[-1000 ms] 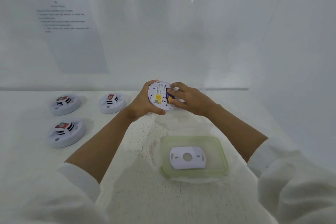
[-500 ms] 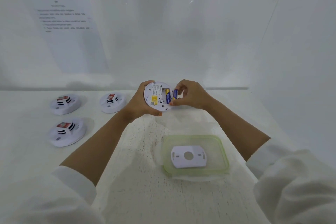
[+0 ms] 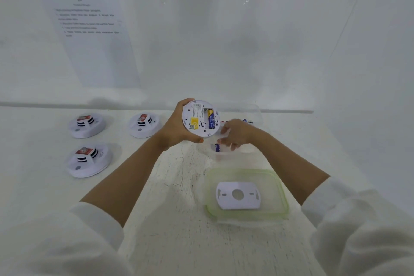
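With 1 blue cylindrical battery [image 3: 210, 119] now seated in the round white plastic detector [image 3: 196, 116] clamped in my left hand [image 3: 174, 129], I am moving my right hand [image 3: 238, 134], fingers apart, down to a 2nd battery [image 3: 216, 147] in the clear plastic tub [image 3: 256, 111].

Loose white left sleeve [image 3: 96, 226] and right sleeve [image 3: 358, 219], soft cuffs at mid-forearm.

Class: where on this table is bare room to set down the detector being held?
Bare: the white table between the nearest round white detector and the green-rimmed clear lid. Crowded: around the clear plastic tub, where the right hand reaches.
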A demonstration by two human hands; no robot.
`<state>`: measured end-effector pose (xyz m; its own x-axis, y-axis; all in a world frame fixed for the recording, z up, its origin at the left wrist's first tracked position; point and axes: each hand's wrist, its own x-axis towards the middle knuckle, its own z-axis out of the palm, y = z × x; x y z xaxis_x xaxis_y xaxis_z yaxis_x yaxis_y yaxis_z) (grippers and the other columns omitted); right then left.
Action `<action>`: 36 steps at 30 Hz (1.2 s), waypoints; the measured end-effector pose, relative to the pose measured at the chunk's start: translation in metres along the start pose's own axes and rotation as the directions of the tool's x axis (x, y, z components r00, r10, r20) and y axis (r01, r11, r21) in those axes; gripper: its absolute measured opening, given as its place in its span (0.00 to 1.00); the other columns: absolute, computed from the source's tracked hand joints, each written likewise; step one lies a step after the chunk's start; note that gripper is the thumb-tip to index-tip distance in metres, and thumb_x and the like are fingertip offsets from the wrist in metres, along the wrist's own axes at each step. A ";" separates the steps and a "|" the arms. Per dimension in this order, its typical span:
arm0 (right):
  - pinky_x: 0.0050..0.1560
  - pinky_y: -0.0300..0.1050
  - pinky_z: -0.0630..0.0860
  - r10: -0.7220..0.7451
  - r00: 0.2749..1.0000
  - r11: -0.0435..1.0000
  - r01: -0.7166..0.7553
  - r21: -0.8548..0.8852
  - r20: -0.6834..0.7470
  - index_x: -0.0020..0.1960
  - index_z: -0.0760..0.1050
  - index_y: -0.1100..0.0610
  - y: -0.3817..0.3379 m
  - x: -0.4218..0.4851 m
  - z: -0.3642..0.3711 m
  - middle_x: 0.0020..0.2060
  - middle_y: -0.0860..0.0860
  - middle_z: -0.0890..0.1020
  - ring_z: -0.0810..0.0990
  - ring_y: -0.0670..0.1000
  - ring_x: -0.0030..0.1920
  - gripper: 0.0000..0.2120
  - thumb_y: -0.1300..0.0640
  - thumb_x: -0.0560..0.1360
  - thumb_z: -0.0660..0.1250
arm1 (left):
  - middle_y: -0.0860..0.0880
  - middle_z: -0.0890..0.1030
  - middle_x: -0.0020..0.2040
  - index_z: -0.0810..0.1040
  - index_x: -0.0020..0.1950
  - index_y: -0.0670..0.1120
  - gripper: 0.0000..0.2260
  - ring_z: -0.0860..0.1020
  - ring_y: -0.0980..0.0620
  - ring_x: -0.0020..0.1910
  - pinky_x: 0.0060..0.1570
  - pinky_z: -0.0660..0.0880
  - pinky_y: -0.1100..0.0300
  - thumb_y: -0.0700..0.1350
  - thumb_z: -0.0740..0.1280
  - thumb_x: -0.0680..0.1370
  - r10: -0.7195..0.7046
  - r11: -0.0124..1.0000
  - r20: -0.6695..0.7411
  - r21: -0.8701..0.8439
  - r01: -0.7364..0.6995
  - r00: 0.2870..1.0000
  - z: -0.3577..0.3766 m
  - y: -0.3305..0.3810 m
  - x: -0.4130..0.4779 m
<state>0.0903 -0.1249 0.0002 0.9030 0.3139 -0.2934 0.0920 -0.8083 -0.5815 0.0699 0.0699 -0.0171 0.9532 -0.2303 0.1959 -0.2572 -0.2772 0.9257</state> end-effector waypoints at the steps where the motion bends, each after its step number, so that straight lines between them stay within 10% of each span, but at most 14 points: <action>1: 0.43 0.47 0.78 -0.040 0.990 0.999 0.038 -0.013 -0.134 0.57 0.73 0.64 -0.003 -0.002 -0.006 0.45 0.59 0.81 0.78 0.52 0.33 0.12 0.61 0.75 0.65 | 0.50 0.67 0.62 0.57 0.69 0.47 0.44 0.71 0.57 0.57 0.46 0.76 0.70 0.26 0.75 0.60 0.002 1.000 -0.002 0.002 -0.002 1.000 0.000 0.000 0.001; 4: 0.40 0.43 0.75 -0.190 0.850 0.978 0.208 -0.019 -0.491 0.50 0.75 0.59 -0.016 -0.007 -0.017 0.41 0.53 0.80 0.75 0.52 0.35 0.06 0.62 0.75 0.60 | 0.49 0.67 0.62 0.57 0.68 0.48 0.44 0.71 0.57 0.57 0.45 0.76 0.71 0.25 0.75 0.60 0.013 1.000 0.003 0.004 -0.013 1.000 0.002 0.002 0.004; 13: 0.33 0.33 0.62 -0.308 0.816 0.951 0.265 -0.156 -0.490 0.50 0.72 0.62 -0.023 0.003 -0.005 0.42 0.54 0.70 0.69 0.52 0.41 0.10 0.57 0.73 0.67 | 0.54 0.70 0.58 0.57 0.70 0.47 0.47 0.74 0.58 0.54 0.45 0.77 0.67 0.26 0.76 0.58 0.002 0.999 0.046 -0.041 0.000 0.999 0.012 0.006 0.008; 36: 0.33 0.38 0.65 -0.282 0.798 0.946 0.324 -0.016 -0.533 0.38 0.65 0.57 -0.022 0.009 -0.008 0.31 0.51 0.71 0.67 0.49 0.32 0.13 0.61 0.67 0.70 | 0.56 0.71 0.56 0.58 0.66 0.49 0.44 0.76 0.63 0.52 0.45 0.77 0.67 0.33 0.75 0.55 0.008 0.999 0.043 -0.054 -0.005 0.999 0.016 0.006 0.007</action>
<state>0.0998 -0.1084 0.0160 0.9180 0.2129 0.3345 0.3862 -0.6710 -0.6330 0.0724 0.0516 -0.0153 0.9435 -0.2724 0.1889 -0.2533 -0.2249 0.9409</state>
